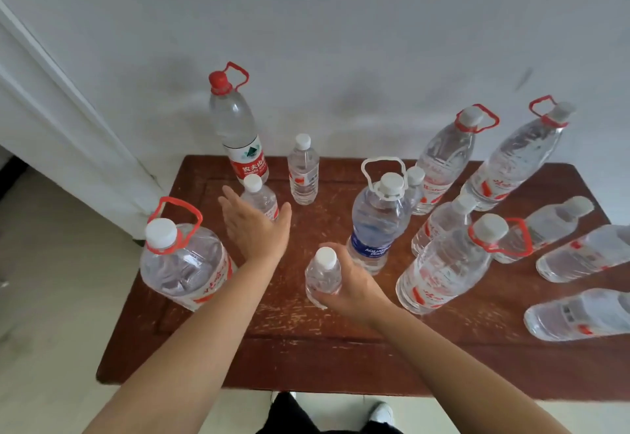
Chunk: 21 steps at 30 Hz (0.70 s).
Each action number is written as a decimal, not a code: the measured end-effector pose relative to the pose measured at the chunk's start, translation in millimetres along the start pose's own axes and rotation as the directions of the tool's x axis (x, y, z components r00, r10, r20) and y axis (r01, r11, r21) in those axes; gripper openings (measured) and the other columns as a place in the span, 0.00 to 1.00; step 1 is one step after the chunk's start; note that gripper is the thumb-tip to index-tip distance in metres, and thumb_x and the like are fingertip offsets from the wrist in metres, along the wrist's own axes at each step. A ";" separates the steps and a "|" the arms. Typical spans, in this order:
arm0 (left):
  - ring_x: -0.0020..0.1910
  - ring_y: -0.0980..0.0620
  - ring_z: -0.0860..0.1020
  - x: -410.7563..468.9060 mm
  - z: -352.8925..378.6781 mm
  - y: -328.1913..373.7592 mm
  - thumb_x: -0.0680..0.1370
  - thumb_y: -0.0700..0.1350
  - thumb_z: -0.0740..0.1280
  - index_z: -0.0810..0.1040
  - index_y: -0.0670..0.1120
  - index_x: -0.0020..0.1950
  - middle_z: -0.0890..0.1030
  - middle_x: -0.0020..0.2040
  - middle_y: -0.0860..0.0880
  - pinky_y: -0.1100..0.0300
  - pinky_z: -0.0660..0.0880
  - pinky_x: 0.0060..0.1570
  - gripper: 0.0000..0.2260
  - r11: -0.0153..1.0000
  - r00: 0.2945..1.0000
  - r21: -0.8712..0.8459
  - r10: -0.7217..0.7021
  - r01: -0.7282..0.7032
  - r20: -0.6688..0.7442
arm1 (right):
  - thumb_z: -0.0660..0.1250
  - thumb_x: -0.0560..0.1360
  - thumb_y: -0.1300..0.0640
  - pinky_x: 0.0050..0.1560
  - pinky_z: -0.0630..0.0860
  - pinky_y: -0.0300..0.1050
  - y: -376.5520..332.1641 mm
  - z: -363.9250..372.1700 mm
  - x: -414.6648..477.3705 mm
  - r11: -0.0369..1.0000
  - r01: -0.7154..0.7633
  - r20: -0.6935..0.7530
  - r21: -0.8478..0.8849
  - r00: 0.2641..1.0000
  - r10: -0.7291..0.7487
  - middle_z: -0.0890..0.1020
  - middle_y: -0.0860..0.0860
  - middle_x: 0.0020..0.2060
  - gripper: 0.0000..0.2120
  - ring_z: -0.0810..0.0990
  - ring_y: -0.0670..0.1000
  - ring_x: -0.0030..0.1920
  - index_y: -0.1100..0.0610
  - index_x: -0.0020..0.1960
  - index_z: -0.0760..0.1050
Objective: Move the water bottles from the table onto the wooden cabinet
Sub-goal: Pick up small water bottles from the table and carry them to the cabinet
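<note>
Several clear water bottles stand on a worn red-brown wooden top (306,348). My right hand (351,283) is wrapped around a small white-capped bottle (323,277) near the middle front. My left hand (254,225) is open with fingers spread, just in front of another small white-capped bottle (260,196), and I cannot tell whether it touches it. A large jug with a red handle (184,263) stands at the front left. A tall red-capped bottle with a red label (238,130) stands at the back.
A blue-labelled bottle with a white handle (378,222) stands just right of my right hand. More large and small bottles crowd the right side (446,263). A white wall (341,41) rises behind. The floor (51,314) lies to the left, and my shoes (383,413) show below.
</note>
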<state>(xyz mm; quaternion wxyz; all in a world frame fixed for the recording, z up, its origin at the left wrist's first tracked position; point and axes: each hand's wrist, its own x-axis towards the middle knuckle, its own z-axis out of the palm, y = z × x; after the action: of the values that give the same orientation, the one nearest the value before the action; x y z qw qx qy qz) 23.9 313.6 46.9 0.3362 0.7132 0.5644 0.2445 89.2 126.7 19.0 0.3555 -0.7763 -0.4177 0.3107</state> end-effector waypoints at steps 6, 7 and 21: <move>0.73 0.42 0.69 30.4 39.4 -5.0 0.71 0.51 0.78 0.44 0.52 0.81 0.67 0.76 0.47 0.43 0.66 0.70 0.51 0.963 0.983 -0.213 -0.181 0.167 -0.043 | 0.77 0.71 0.44 0.61 0.76 0.39 37.8 -19.9 -42.6 0.998 -0.065 -0.011 0.022 0.998 0.065 0.77 0.38 0.59 0.37 0.78 0.44 0.60 0.34 0.69 0.56; 0.72 0.42 0.70 31.8 41.7 -4.6 0.72 0.50 0.77 0.46 0.52 0.81 0.68 0.76 0.47 0.44 0.67 0.69 0.48 0.968 0.986 -0.209 -0.156 0.142 -0.052 | 0.77 0.71 0.44 0.62 0.76 0.38 41.2 -22.1 -46.8 0.997 -0.075 -0.016 0.032 0.997 0.075 0.77 0.38 0.59 0.38 0.77 0.43 0.61 0.34 0.70 0.55; 0.65 0.49 0.75 -96.5 -2.8 -67.6 0.72 0.52 0.76 0.62 0.49 0.73 0.75 0.65 0.49 0.48 0.74 0.65 0.36 0.973 0.980 -0.158 0.183 -0.170 0.076 | 0.77 0.69 0.40 0.63 0.74 0.39 48.2 -15.0 -38.2 0.977 -0.136 -0.040 0.162 0.989 0.144 0.75 0.40 0.65 0.42 0.76 0.45 0.64 0.33 0.73 0.54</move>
<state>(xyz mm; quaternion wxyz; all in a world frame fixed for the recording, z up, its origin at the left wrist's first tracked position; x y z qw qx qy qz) -44.9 229.9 0.6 0.3914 0.7433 0.4628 0.2830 104.0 69.9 -4.8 0.4040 -0.7807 -0.3266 0.3473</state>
